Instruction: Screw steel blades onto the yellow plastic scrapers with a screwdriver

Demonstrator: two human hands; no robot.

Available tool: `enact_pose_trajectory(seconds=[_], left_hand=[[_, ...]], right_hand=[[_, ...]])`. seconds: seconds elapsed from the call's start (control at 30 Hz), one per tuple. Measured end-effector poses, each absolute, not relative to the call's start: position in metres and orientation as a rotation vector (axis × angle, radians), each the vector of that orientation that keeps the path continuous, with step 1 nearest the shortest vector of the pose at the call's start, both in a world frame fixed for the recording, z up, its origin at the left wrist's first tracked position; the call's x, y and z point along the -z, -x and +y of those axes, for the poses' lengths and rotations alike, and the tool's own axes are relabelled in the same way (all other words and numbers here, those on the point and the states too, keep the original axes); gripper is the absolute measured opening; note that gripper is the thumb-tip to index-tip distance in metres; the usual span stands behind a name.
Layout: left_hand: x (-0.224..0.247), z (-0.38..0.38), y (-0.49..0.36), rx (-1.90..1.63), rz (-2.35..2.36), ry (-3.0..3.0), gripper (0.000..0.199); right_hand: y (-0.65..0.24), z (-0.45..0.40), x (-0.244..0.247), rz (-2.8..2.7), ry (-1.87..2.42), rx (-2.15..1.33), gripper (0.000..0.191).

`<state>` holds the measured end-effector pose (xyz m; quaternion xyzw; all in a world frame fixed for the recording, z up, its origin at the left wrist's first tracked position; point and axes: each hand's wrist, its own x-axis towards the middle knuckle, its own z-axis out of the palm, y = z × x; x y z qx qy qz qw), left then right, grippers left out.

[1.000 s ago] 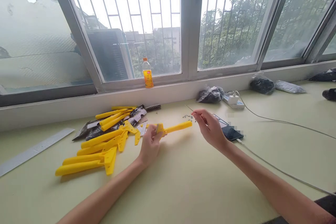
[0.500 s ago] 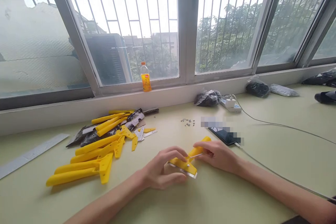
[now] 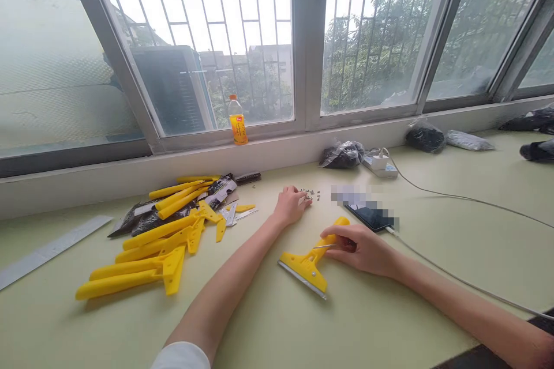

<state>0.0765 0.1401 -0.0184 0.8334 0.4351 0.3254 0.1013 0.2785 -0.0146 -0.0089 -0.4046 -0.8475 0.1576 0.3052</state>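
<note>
A yellow scraper point(image 3: 305, 268) with a metal blade along its front edge is held by the handle in my right hand point(image 3: 363, 248). One screw point(image 3: 314, 273) shows in its head. A thin metal shaft point(image 3: 322, 247), perhaps a screwdriver's, pokes out from the same hand across the handle; its grip is hidden. My left hand point(image 3: 291, 206) reaches away to a small group of loose screws point(image 3: 310, 191), its thumb and forefinger slightly apart at their near left side. No screw can be made out between those fingertips.
Several yellow scraper handles point(image 3: 138, 270) lie left, beside dark plastic packets point(image 3: 162, 225) and flat metal blades point(image 3: 232, 214). A phone point(image 3: 370, 216) with a cable lies beyond my right hand. Bagged items point(image 3: 341, 154) and a charger point(image 3: 381, 161) sit near the wall. A drink bottle point(image 3: 238, 121) stands on the sill.
My left hand has let go of the scraper head and moved forward to the screws. My right hand still holds the scraper and the thin shaft. The view has tipped slightly downward.
</note>
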Motion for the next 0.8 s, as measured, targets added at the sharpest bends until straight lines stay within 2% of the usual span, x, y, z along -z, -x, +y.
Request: enact_pose_trajectory(seconds=[0.17,0.33,0.53,0.8], left_hand=[[0.023,0.149,-0.092,-0.940,1.257,-2.459,0.019],[0.022,0.148,-0.090,-0.917,1.189,-2.448,0.017],[0.020,0.145,-0.088,-0.887,1.235,-2.427,0.027],[0.025,0.145,-0.086,-0.849,1.238,-2.398,0.028]], right_hand=[[-0.278,-0.015,0.008,-2.257,1.083,-0.403,0.026],[-0.276,-0.017,0.004,-2.280,1.110,-0.384,0.026],[-0.274,-0.028,-0.006,-2.339,1.203,-0.319,0.020],[-0.278,-0.048,-0.006,-2.323,1.339,-0.295,0.015]])
